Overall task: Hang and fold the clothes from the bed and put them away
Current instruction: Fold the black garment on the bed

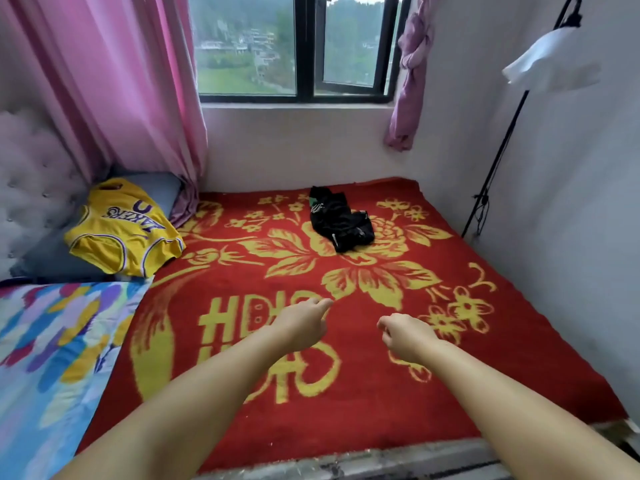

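A crumpled black garment (341,218) lies on the red and yellow flowered blanket (242,393) covering the bed, toward the window side. A yellow basketball jersey (123,232) with purple lettering lies spread over a grey pillow at the left. Both my arms reach out over the blanket. My left hand (304,322) and my right hand (403,336) hover short of the black garment, fingers loosely curled, holding nothing.
A multicoloured quilt (52,358) covers the bed's left near corner. A tufted headboard (31,181) and pink curtain (138,81) stand at the left. The window (298,46) is ahead. A black stand (498,147) with white cloth leans along the right wall.
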Motion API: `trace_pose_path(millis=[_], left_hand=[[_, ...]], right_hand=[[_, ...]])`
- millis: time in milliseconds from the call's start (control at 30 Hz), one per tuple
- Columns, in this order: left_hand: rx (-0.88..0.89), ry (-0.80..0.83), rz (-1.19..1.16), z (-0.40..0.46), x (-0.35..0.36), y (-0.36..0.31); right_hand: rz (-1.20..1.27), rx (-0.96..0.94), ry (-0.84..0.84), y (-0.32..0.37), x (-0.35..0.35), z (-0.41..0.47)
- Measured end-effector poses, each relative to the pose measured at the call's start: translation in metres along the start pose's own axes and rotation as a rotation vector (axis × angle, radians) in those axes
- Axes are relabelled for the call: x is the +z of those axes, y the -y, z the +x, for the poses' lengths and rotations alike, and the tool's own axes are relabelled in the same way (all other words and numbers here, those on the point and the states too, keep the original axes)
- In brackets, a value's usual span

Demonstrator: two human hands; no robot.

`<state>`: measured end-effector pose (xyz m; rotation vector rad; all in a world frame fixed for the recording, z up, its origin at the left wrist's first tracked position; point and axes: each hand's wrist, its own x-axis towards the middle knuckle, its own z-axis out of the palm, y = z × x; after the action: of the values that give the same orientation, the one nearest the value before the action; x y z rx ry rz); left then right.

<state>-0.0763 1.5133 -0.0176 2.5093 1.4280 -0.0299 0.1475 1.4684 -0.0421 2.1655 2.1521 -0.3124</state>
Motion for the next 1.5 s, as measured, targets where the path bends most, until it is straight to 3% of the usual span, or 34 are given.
trace_pose_path(millis=[300, 733, 967, 1100, 1267, 1500], left_hand=[[-0.014, 0.125, -0.068, 0.108, 0.038, 0.040], [-0.262, 0.261, -0.222, 0.328, 0.158, 0.062], [-0.260, 0.245, -0.254, 0.453, 0.231, 0.093], [-0.238, 0.192, -0.250, 0.511, 0.254, 0.113], [-0.260, 0.040, -0.224, 0.582, 0.264, 0.141], [-0.317, -0.176, -0.157, 0.687, 0.261, 0.161]], right_hand=[[0.038, 0.067, 0.148, -0.039, 0.036, 0.102], [0.223, 0.074, 0.309, -0.143, 0.134, 0.331], [0.275, 0.114, 0.222, -0.167, 0.208, 0.447], [0.264, 0.058, 0.040, -0.169, 0.244, 0.499], [0.236, -0.121, -0.024, -0.179, 0.292, 0.513], [0.111, -0.127, -0.171, -0.176, 0.296, 0.516]])
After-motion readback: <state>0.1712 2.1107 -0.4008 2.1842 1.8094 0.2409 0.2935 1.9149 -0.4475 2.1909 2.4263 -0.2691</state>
